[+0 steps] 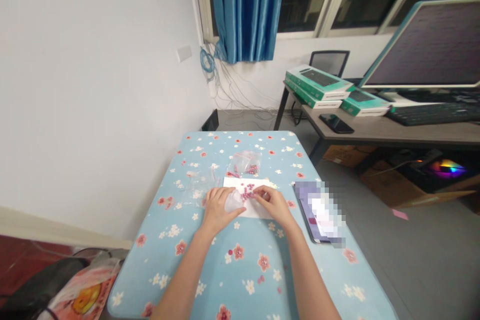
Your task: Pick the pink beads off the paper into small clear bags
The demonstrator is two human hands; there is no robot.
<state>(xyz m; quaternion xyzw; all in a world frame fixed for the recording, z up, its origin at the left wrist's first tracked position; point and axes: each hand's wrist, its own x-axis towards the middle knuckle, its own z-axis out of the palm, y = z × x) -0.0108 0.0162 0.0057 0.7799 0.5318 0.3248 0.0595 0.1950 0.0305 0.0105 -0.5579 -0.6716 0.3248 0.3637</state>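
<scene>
My left hand [218, 208] curves around a whitish, translucent object [233, 202], its thumb along the near side; the object's exact kind is not clear. A small cluster of dark pink beads [247, 193] lies on a white sheet [258, 212] between my hands. At the cluster's right edge, the thumb and fingertips of my right hand [272, 204] are pinched together; whatever is between them is too small to see. Just beyond the sheet is a clear zip bag [244, 162] with more pink beads inside. Another clear plastic bag [198, 182] rests left of it.
A tablet [318, 212], partly pixelated, lies right of my hands on the flowered blue tablecloth [240, 240]. Across to the right, a desk [360, 132] holds green keyboard boxes [318, 82], a phone [336, 123] and a monitor [427, 45]. A wall [93, 85] stands left.
</scene>
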